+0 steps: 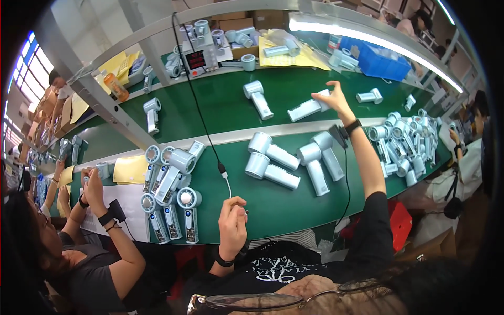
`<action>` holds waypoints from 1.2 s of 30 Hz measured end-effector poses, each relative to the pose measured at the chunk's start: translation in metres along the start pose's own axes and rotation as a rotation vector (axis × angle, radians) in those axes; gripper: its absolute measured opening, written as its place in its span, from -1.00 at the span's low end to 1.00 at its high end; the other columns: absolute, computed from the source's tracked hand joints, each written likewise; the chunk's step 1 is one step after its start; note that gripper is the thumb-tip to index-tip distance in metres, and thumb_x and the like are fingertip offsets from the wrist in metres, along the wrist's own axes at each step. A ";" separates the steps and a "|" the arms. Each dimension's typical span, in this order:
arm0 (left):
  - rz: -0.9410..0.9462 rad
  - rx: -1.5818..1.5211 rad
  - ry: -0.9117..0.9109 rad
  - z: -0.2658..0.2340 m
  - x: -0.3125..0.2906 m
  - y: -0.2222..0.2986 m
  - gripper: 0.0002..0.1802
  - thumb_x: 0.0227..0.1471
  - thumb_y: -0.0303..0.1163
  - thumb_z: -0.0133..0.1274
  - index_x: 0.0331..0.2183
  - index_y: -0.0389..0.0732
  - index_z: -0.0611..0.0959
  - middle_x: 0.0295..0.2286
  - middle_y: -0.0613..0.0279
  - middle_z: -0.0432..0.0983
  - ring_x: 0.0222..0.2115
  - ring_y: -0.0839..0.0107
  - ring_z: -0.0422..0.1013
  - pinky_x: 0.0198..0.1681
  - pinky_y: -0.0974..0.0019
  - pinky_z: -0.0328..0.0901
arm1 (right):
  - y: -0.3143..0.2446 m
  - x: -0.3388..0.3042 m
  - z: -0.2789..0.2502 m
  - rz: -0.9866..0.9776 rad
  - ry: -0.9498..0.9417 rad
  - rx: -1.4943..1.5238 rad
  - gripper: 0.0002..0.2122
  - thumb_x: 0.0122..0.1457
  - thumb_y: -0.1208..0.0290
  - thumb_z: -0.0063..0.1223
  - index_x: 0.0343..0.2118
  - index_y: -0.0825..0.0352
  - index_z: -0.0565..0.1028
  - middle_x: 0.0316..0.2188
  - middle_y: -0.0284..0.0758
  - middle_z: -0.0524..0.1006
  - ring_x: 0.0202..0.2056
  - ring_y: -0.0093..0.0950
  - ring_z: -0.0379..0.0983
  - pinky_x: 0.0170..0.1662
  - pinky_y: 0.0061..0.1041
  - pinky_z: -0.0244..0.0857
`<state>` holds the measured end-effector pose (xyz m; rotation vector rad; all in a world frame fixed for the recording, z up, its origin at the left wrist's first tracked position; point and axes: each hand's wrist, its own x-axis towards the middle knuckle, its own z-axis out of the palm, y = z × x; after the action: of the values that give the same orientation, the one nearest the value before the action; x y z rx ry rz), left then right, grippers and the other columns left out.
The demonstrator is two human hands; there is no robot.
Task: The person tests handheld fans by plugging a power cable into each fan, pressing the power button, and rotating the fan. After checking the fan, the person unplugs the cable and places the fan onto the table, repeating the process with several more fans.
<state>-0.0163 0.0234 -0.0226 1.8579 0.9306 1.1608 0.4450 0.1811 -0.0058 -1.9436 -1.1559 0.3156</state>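
My left hand (pixel 233 223) is closed near the bench's front edge, fingers curled round the lower end of a white cable (pixel 228 185). The tip of that cable is hidden in the hand. At the far side, my right hand (pixel 336 101) reaches over a pale blue handheld fan (pixel 304 111) lying on the green belt. Its thumb and forefinger are spread around the fan's round head, with a gap showing between them. Between my arms, two pairs of similar fans lie on the bench, including one (pixel 273 170) at the left and one (pixel 315 170) at the right.
Opened fans (pixel 191 226) with bare circuit boards lie left of my left hand. A heap of fans (pixel 404 139) covers the right end. More fans (pixel 257 100) lie along the belt. A black cord (pixel 199 94) hangs from above. A co-worker (pixel 105 247) sits at left.
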 end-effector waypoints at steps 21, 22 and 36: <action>-0.050 -0.037 -0.004 -0.009 -0.002 0.008 -0.76 0.19 -0.50 -0.19 -0.47 -0.42 0.46 -0.40 0.11 0.40 -0.62 0.45 0.29 -0.53 0.37 0.21 | -0.127 -0.040 0.116 -0.449 -0.517 -0.563 -0.55 -0.05 0.33 0.20 -0.12 0.35 0.29 -0.15 -0.09 0.46 -0.09 -0.20 0.39 -0.11 -0.39 0.28; -0.040 -0.050 -0.017 -0.008 -0.002 0.008 -0.76 0.20 -0.49 -0.20 -0.47 -0.41 0.45 -0.41 0.11 0.40 -0.61 0.44 0.30 -0.53 0.37 0.21 | -0.132 -0.050 0.106 -0.465 -0.508 -0.622 -0.55 -0.06 0.41 0.20 -0.13 0.35 0.26 -0.19 -0.10 0.47 -0.15 -0.22 0.44 -0.18 -0.45 0.33; -0.012 -0.287 -0.331 0.040 -0.004 0.035 -0.85 0.20 -0.53 -0.23 -0.39 -0.34 0.42 -0.46 0.12 0.41 -0.52 0.37 0.36 -0.41 0.36 0.27 | -0.127 -0.267 0.021 0.200 -0.745 1.364 -0.33 -0.09 0.38 0.10 0.13 0.42 0.13 -0.10 -0.25 0.31 -0.09 -0.42 0.30 -0.09 -0.31 0.39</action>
<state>0.0264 -0.0051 -0.0064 1.7363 0.5569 0.8898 0.2102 0.0038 0.0273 -0.6756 -0.7373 1.5487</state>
